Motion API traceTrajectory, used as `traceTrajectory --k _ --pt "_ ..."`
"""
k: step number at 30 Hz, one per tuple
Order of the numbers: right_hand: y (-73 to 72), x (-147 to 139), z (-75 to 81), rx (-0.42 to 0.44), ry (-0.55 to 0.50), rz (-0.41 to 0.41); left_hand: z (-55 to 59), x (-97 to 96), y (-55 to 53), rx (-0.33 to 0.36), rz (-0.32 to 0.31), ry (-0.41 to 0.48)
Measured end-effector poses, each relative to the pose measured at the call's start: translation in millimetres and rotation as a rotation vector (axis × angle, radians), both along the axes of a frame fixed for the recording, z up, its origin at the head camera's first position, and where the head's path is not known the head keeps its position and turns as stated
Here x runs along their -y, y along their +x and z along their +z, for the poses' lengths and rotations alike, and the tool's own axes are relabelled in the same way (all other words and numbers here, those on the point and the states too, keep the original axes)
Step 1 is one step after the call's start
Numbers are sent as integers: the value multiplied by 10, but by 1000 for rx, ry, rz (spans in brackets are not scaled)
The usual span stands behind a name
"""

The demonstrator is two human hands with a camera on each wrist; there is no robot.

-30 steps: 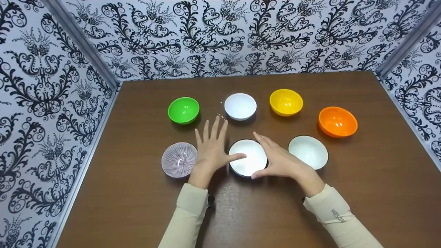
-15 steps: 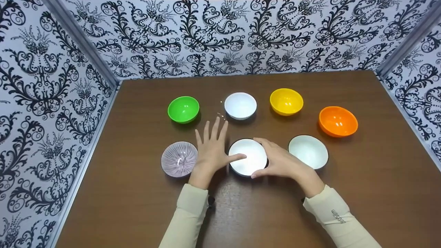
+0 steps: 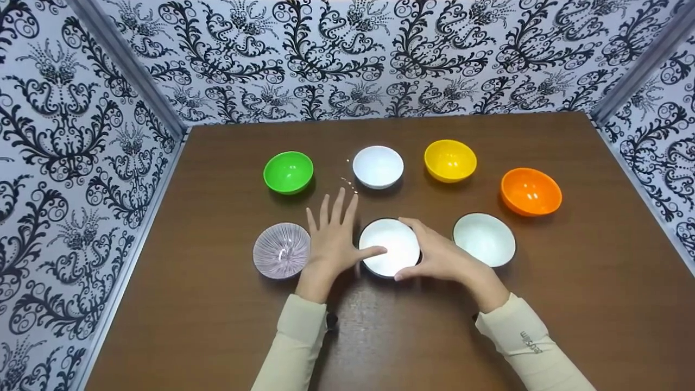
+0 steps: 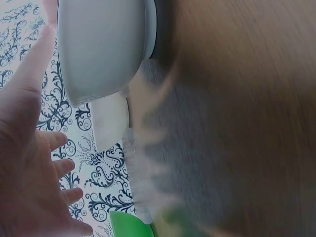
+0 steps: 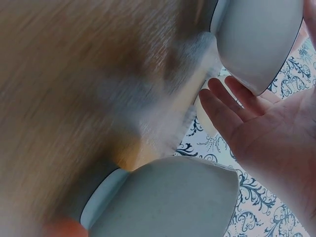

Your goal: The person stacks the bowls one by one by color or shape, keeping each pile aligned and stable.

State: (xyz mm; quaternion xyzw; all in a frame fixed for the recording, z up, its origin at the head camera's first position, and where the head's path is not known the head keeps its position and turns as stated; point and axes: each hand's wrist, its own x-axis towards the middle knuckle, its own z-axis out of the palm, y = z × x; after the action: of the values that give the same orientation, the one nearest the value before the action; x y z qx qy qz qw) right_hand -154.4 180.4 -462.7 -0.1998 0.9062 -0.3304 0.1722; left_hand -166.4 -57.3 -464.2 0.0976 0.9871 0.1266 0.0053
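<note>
Though unseen overhead, bowl foot [image 4: 151, 27] wrist-visible.

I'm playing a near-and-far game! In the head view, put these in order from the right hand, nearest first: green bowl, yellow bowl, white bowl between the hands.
From the right hand:
1. White bowl, just to its left.
2. Yellow bowl, behind, back row.
3. Green bowl, back left.

Seven bowls [image 3: 399, 247], two sleeves [image 3: 293, 339], one table [image 3: 412, 347].

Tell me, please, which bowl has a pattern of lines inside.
The purple-grey bowl, beside the left hand in the head view: fine lines cover its inside, while all the others look plain inside.
</note>
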Motion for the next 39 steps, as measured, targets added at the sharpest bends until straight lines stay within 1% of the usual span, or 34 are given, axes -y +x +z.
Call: traceTrajectory --k 5,9,14,18,23,30,39 --pt "-2 13 -6 22 -4 -10 -7 17 10 6 3 -6" --pt "-2 14 -6 32 2 -17 -5 50 13 -6 9 2" --pt "5 8 -2 37 5 -22 7 113 15 -18 23 12" --pt "8 4 -1 44 6 -23 19 165 14 -4 33 9" --pt "11 9 1 57 7 -30 27 237 31 -16 35 10" --pt "8 21 -13 68 -8 -34 57 411 68 -2 69 12" --pt "19 17 -17 52 -11 -32 75 683 124 2 116 60"
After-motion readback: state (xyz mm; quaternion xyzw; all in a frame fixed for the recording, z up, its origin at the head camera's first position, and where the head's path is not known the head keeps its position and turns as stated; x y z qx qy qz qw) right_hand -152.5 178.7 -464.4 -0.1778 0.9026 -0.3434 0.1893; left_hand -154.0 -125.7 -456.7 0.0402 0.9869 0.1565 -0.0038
